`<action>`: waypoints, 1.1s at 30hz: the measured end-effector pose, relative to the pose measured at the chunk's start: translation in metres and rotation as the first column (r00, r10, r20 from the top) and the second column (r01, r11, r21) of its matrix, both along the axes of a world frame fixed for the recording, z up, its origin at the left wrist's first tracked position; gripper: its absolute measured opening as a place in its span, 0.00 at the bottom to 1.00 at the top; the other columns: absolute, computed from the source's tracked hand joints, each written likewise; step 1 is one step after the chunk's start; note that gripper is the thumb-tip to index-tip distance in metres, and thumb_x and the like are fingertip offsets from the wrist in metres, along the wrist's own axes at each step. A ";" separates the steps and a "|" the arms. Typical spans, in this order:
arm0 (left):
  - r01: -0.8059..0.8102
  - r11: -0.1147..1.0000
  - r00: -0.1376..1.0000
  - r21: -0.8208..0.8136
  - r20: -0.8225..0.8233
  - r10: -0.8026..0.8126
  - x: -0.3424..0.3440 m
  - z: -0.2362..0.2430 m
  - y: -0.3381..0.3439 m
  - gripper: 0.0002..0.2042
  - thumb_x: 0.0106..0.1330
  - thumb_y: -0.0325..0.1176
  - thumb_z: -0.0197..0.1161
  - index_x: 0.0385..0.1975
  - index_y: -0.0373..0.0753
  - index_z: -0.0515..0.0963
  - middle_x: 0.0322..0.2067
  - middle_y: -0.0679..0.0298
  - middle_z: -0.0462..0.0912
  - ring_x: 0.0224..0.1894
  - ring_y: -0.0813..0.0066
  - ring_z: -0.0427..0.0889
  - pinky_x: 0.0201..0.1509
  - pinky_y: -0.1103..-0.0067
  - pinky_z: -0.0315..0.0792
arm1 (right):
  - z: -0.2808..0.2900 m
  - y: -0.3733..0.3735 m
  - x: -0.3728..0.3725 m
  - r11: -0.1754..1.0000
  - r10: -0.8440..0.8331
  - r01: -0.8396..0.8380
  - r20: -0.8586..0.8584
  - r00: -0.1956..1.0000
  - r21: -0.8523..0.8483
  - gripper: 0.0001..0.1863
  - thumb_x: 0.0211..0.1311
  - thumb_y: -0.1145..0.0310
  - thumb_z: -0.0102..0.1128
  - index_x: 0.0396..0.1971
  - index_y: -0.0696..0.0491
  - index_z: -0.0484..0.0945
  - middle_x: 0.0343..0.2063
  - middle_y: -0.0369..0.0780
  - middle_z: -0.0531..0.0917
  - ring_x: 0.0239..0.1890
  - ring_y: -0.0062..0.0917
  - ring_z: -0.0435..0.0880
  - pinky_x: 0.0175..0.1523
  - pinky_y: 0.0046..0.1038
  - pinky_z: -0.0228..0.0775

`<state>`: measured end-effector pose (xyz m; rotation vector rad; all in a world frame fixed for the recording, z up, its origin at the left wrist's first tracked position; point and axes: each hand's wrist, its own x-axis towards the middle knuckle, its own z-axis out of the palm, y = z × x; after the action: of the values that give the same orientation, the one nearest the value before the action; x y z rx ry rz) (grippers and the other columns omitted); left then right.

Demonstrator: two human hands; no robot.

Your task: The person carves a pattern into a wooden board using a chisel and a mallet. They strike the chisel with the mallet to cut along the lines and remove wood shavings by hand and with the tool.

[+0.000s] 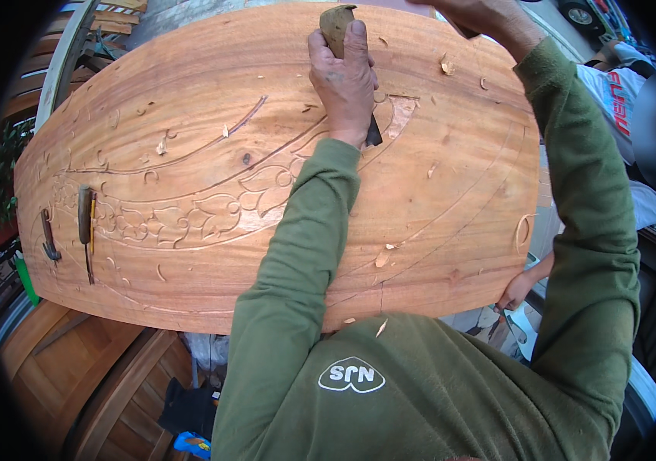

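My left hand [343,84] is closed round a chisel with a worn wooden handle [336,29]. The chisel's dark flat blade [374,132] shows below the wrist, close to the carved lines. Under it lies a large curved wooden panel [451,207] with leaf carving [217,211] and a pale, freshly cut patch [402,115]. My right hand [489,15] is raised at the top edge, partly cut off, its fingers bent. A dark piece [464,32] shows beneath that hand; what it belongs to is hidden.
On the panel's left lie a dark-handled chisel [84,215], a yellow pencil [93,223] and a dark bent tool [50,237]. Wood shavings [447,65] are scattered about. Another person's hand [516,292] is at the right edge. Panelled wood [74,361] stands at lower left.
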<state>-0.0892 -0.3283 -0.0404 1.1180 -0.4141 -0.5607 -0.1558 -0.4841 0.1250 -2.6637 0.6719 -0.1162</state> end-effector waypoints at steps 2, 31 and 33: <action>0.008 1.000 1.000 0.012 0.012 -0.008 -0.005 -0.001 -0.003 0.21 0.79 0.53 0.65 0.41 0.41 0.69 0.23 0.69 0.76 0.16 0.86 0.73 0.16 0.85 0.66 | 0.009 -0.024 -0.004 0.932 0.320 -0.353 -0.267 0.909 -0.083 0.49 0.49 0.76 0.63 0.78 0.40 0.67 0.46 0.52 0.88 0.47 0.43 0.89 0.52 0.40 0.82; -0.044 0.994 0.998 0.100 0.049 0.039 -0.012 0.012 0.010 0.22 0.81 0.54 0.62 0.44 0.39 0.69 0.23 0.68 0.75 0.15 0.84 0.71 0.17 0.85 0.65 | 0.028 0.021 -0.011 0.965 0.229 -0.257 -0.335 0.914 -0.040 0.49 0.50 0.75 0.62 0.79 0.40 0.66 0.47 0.56 0.87 0.48 0.52 0.88 0.54 0.44 0.79; 0.119 0.993 0.987 -0.025 -0.103 -0.121 -0.008 0.017 0.016 0.26 0.82 0.60 0.56 0.48 0.37 0.71 0.23 0.68 0.75 0.15 0.85 0.70 0.14 0.86 0.62 | 0.021 0.007 -0.011 0.975 0.189 -0.215 -0.292 0.938 -0.061 0.49 0.50 0.74 0.65 0.78 0.37 0.67 0.51 0.56 0.87 0.51 0.51 0.87 0.57 0.44 0.79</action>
<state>-0.0969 -0.3124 -0.0231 1.0452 -0.3972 -0.7163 -0.1671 -0.4770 0.1461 -2.8500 0.4803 0.3060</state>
